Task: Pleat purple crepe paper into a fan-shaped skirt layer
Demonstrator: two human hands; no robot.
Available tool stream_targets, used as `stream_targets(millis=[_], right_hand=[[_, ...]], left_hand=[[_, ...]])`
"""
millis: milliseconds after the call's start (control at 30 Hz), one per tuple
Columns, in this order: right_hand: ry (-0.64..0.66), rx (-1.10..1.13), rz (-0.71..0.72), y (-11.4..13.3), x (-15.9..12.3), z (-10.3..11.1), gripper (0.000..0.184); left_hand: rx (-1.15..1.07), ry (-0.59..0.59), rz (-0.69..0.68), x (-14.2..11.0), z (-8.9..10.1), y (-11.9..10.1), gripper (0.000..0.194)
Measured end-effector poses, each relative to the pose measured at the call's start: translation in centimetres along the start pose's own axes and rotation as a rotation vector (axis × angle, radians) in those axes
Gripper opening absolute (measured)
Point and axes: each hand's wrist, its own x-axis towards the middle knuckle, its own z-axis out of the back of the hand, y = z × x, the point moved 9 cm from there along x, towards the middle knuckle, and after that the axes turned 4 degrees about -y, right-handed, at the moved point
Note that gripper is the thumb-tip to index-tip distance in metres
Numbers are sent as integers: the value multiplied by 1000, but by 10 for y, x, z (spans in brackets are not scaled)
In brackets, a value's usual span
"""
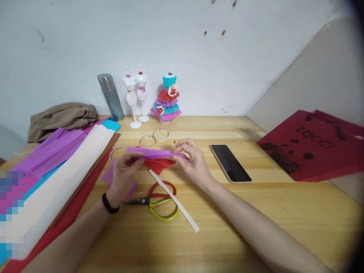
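A folded strip of purple crepe paper stretches level between my hands above the table. My left hand, with a black band at the wrist, pinches its left end. The right end is gripped between the thumb and fingers of my right hand. Beneath the strip lies a piece of red crepe paper. Purple scraps are partly hidden behind my left hand. Closer to me rest scissors with one red and one yellow handle loop. A narrow white strip lies across the handles.
Crepe paper sheets in several colours cover the left side. Two bare white mannequins and one in a ruffled paper dress stand at the back, near a grey bottle. Rings lie mid-table. A phone and red bag are right.
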Motion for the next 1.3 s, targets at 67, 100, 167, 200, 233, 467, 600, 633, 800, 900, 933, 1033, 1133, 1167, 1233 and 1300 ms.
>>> stream_targets(millis=[67,100,167,200,233,467,600,633,800,900,933,1033,1133,1167,1233,1300], right_hand=[[2,-18,32,4,0,1,10],[3,-34,51,7,0,1,10],[2,-62,91,11,-1,1,11],[2,-71,111,13,-1,1,11],[2,-78,131,15,-2,1,11],[-14,-215,302,28,-6,0,11],[15,-285,344,35,-10,-6,12],[25,-287,341,37,-11,-7,12],[55,-216,343,56,-19,-16,10],[71,-152,303,61,-21,-18,11],[74,-138,283,61,-21,-18,11],[78,-121,241,60,-20,-17,12],[79,-130,254,60,-19,-16,12],[77,-136,268,61,-19,-16,12],[72,-150,302,63,-19,-15,12],[68,-160,333,65,-20,-15,12]], left_hand=[[-3,19,-4,0,-2,2,10],[9,24,-14,0,-3,3,9],[53,26,-42,-1,-3,2,9],[84,31,-55,-1,-4,2,9],[126,41,-66,-1,-4,1,9],[721,-4,-473,-10,-7,-39,38],[826,60,-787,-34,-28,-64,54],[821,89,-872,-42,-34,-69,54],[886,157,-1111,-69,-52,-81,42],[926,146,-1182,-74,-52,-82,35],[935,148,-1194,-74,-52,-81,34],[931,156,-1173,-69,-48,-76,36],[897,169,-1131,-64,-44,-71,42],[887,174,-1128,-63,-43,-70,44],[871,173,-1134,-62,-41,-69,46],[862,163,-1145,-61,-39,-69,46]])
